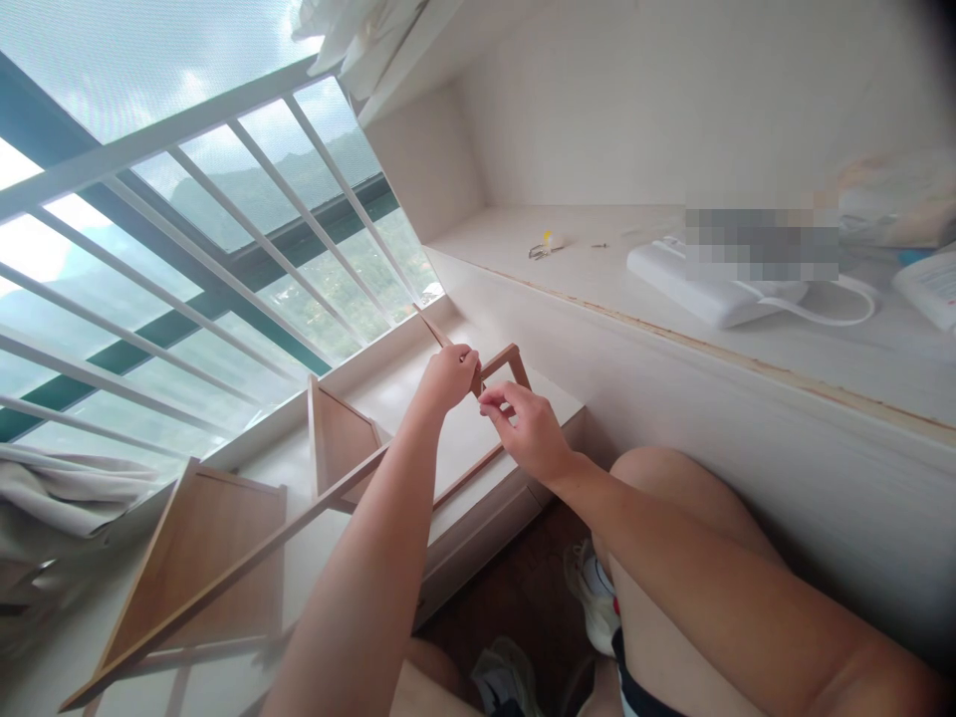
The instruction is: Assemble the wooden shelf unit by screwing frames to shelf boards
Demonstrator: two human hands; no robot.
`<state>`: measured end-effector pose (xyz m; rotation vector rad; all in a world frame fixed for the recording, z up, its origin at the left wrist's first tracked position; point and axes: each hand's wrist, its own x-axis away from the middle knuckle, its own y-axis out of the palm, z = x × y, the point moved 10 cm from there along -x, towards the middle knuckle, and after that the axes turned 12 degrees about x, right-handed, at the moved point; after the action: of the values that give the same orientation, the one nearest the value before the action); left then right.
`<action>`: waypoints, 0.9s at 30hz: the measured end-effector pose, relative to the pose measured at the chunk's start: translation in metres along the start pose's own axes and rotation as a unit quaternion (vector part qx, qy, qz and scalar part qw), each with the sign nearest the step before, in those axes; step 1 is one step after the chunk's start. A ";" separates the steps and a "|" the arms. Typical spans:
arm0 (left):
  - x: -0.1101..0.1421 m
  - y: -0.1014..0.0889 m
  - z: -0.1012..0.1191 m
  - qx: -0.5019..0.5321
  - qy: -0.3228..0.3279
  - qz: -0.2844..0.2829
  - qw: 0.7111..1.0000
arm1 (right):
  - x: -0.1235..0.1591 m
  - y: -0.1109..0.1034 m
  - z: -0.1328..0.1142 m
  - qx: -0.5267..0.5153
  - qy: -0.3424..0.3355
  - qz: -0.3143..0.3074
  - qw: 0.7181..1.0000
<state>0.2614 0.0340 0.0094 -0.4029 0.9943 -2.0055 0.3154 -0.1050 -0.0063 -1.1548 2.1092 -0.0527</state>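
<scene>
A brown wooden shelf rack (258, 560) lies on its side along the white window ledge, with flat wooden panels between its long rails. At its far end, my left hand (450, 378) is closed around a wooden bar. Just to the right, my right hand (527, 423) pinches thumb and fingertips together close to that same bar. Whatever is between those fingertips is too small to make out. Beyond the hands, a short wooden end piece (515, 357) stands out from the rack.
White window bars (246, 149) run along the left. A white shelf (597, 274) on the right holds a bunch of small metal items with a yellow tag (547, 244), a tiny screw-like piece (599, 245) and a white box-shaped device with a strap (702, 289). Grey curtain cloth (67, 493) hangs lower left.
</scene>
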 end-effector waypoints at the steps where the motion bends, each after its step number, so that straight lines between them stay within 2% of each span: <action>1: 0.000 0.000 0.000 0.000 0.001 0.000 1.000 | 0.001 0.001 -0.001 0.005 -0.001 -0.003 1.000; 27: 0.000 0.001 -0.001 0.012 -0.002 -0.007 1.000 | 0.003 0.002 0.004 0.001 0.015 0.000 1.000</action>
<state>0.2612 0.0341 0.0076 -0.4010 0.9665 -2.0267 0.3158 -0.1048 -0.0112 -1.1596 2.1341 -0.0731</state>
